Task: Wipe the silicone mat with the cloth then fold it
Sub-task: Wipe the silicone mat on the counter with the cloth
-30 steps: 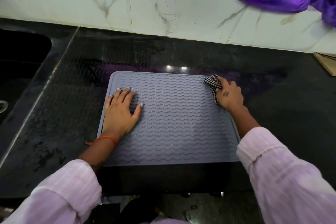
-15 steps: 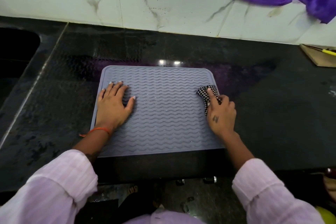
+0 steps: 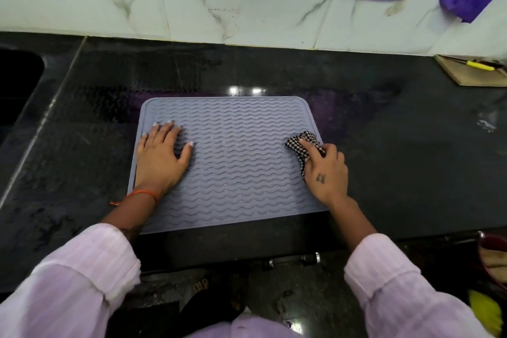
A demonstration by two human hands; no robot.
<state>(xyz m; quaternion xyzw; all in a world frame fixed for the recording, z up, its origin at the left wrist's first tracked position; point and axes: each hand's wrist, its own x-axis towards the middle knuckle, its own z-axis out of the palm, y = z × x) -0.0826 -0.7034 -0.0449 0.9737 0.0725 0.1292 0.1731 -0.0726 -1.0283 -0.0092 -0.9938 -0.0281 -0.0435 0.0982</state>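
Grey silicone mat (image 3: 236,162) lies flat on black table (image 3: 384,145). Left hand (image 3: 162,158) rests flat, fingers straight, on mat's left side. Right hand (image 3: 325,170) grips checked cloth (image 3: 303,145) at right edge.

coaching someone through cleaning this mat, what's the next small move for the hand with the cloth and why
Probably sweep the right hand leftward across the silicone mat. It grips the checked cloth at the mat's right edge, glistening droplets show on the middle ridges, and the left hand lies flat on the left side, pinning the mat.
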